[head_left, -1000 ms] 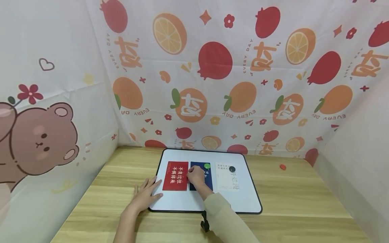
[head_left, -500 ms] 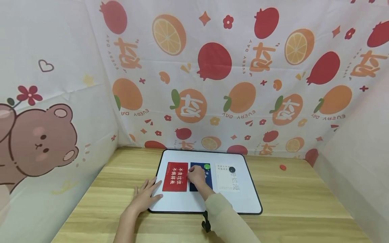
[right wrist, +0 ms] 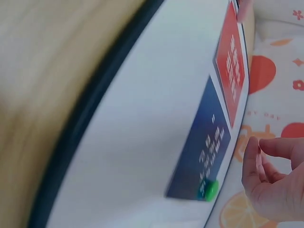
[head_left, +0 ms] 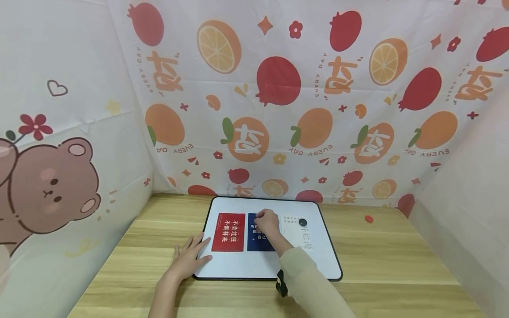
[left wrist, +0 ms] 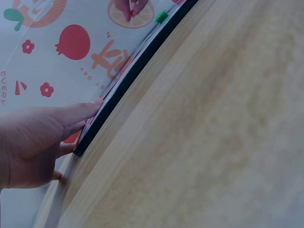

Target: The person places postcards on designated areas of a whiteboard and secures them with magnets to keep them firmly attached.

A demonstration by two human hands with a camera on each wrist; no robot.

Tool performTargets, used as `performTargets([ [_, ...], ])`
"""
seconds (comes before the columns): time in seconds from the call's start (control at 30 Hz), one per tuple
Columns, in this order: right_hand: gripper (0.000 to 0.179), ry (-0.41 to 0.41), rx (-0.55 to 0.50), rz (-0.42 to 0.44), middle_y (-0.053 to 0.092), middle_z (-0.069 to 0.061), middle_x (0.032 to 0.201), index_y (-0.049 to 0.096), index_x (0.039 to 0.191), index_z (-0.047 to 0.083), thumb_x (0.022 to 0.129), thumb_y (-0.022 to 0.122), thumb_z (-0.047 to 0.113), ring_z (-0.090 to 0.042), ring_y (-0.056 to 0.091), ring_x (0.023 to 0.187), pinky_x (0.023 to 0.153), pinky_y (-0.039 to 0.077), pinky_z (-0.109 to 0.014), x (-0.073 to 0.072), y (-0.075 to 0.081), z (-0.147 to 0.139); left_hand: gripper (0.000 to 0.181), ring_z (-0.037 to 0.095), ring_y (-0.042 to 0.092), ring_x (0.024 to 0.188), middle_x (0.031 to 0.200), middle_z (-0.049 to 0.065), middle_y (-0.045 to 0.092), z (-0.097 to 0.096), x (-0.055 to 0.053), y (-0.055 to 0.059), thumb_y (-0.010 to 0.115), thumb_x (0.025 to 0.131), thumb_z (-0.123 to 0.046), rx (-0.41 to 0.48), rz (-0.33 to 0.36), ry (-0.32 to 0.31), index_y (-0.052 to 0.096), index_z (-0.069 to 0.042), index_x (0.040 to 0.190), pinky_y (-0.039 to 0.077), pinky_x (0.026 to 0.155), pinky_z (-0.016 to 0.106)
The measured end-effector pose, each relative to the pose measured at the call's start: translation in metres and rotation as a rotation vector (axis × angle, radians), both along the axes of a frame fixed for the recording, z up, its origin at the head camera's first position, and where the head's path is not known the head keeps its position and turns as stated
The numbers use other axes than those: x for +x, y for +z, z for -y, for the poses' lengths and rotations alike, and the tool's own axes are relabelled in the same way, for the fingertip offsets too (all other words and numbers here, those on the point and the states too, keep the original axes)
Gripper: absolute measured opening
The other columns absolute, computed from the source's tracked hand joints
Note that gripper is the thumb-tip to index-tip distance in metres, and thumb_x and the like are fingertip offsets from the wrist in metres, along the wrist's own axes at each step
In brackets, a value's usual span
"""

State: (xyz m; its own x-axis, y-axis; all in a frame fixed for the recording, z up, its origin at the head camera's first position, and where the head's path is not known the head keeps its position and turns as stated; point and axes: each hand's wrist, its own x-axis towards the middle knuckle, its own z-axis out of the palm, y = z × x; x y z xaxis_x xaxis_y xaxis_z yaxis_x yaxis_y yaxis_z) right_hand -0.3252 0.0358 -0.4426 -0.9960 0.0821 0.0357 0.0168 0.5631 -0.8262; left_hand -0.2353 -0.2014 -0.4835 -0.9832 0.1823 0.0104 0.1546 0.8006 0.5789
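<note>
My left hand (head_left: 190, 257) lies spread at the left edge of a white board (head_left: 230, 267) with a black rim, fingertips on its surface. Above the upper part of a blue printed card (head_left: 260, 243) is my right hand (head_left: 269, 222), its thumb and forefinger close together. The right wrist view shows this right hand (right wrist: 273, 175) loosely curled, with nothing visible in its fingers. A green round magnet (right wrist: 212, 191) sits on a corner of the blue card; in the head view the hand hides it. To the left lies a red card (head_left: 228, 232). A black round magnet (head_left: 302, 222) rests on the white card (head_left: 296, 236).
A red round magnet (head_left: 369, 218) lies on the wooden table (head_left: 389, 256), right of the board. Behind the table hangs a fruit-print cloth (head_left: 318, 168). At left hangs a cloth with a bear (head_left: 55, 190).
My right hand has come off the blue card's left edge and moved up and right, uncovering its text and covering the green magnet. My left hand stays in place.
</note>
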Motion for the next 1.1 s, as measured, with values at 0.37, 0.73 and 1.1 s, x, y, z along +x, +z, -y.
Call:
performTargets([
  [0.37,0.013,-0.091,0.129,-0.016,0.062,-0.006,0.064,0.066,0.091,0.0,0.079,0.064,0.003,-0.014,0.06,0.052,0.049,0.048,-0.025,-0.012,0.02,-0.043,0.055,0.048,0.009,0.131,0.145,0.023,0.025,0.0,-0.001,0.002,0.062,0.088,-0.025,0.007,0.0,-0.002,0.044,-0.002,0.135,-0.01,0.095,0.067],
  [0.73,0.014,-0.128,0.258,-0.031,0.065,-0.013,0.079,0.066,0.093,-0.002,0.082,0.062,0.005,-0.022,0.06,0.066,0.058,0.049,-0.032,-0.021,0.028,-0.094,0.055,0.048,0.01,0.131,0.144,0.023,0.026,0.001,-0.002,0.0,0.062,0.088,-0.026,0.003,-0.001,-0.003,0.044,-0.002,0.135,-0.009,0.095,0.068],
  [1.1,0.016,-0.162,0.285,0.002,0.063,-0.018,0.091,0.063,0.095,-0.005,0.082,0.06,0.004,-0.026,0.058,0.075,0.062,0.048,-0.033,-0.018,0.027,-0.15,0.055,0.048,0.01,0.131,0.144,0.023,0.026,0.001,-0.001,-0.001,0.061,0.088,-0.026,-0.006,0.003,-0.006,0.045,-0.002,0.135,-0.009,0.094,0.068],
])
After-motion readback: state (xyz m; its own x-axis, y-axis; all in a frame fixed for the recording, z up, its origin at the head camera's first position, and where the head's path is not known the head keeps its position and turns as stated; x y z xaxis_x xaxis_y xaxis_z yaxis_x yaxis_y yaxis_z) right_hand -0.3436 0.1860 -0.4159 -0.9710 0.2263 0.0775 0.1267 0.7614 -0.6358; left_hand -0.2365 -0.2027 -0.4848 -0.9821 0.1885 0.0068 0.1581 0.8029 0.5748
